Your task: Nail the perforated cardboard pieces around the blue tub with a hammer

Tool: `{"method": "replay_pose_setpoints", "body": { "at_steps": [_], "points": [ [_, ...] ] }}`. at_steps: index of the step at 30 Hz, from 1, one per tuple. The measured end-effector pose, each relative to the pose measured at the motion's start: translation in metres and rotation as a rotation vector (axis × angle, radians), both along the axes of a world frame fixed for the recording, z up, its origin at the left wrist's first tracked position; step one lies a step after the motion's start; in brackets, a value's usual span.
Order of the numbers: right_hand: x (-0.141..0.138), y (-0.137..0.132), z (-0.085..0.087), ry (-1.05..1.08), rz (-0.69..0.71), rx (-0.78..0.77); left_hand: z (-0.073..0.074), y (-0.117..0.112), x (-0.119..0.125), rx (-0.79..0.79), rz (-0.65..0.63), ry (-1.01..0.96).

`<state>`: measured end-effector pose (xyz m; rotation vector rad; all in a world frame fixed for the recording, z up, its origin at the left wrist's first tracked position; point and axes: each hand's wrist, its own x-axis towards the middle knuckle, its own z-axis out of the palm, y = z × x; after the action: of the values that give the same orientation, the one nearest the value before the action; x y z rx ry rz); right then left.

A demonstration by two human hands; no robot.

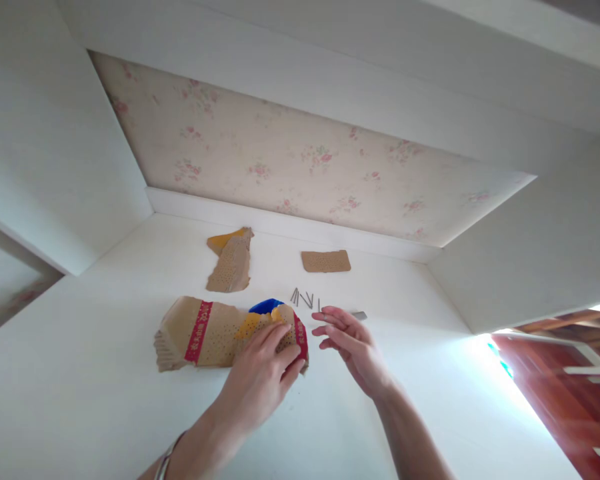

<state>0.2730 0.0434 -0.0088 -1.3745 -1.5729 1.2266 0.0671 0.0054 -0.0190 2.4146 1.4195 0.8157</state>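
A long piece of brown cardboard with red printed bands, yellow patches and many small holes lies on the white surface. My left hand rests on its right part, fingers bent over it, hiding some of it. Just right of the cardboard is my right hand, its fingers apart and nothing seen in them. Several thin metal nails lie beyond its fingertips. Behind the cardboard shows a blue object, mostly hidden. A flat grey metal piece is partly covered by my right hand.
A torn cardboard scrap with a yellow part lies at the back left, and a small cardboard rectangle at the back right. White panels enclose the white surface. Floral wallpaper covers the back. Red furniture stands at right.
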Motion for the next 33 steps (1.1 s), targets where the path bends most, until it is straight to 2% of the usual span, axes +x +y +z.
{"method": "replay_pose_setpoints", "body": {
  "at_steps": [3, 8, 21, 33],
  "points": [
    [-0.013, -0.019, -0.003, 0.085, -0.075, 0.018, -0.005, -0.003, 0.001, 0.071, 0.001, 0.017],
    [-0.030, -0.021, -0.013, 0.013, -0.191, 0.135, -0.007, -0.003, 0.001, 0.123, 0.006, 0.032],
    [-0.040, -0.024, -0.015, -0.182, -0.046, 0.308, -0.006, -0.001, 0.002, 0.083, 0.018, 0.017],
    [-0.039, -0.026, -0.008, -0.244, 0.008, 0.346, -0.007, -0.003, 0.001, 0.076, 0.016, -0.023]
  ]
}}
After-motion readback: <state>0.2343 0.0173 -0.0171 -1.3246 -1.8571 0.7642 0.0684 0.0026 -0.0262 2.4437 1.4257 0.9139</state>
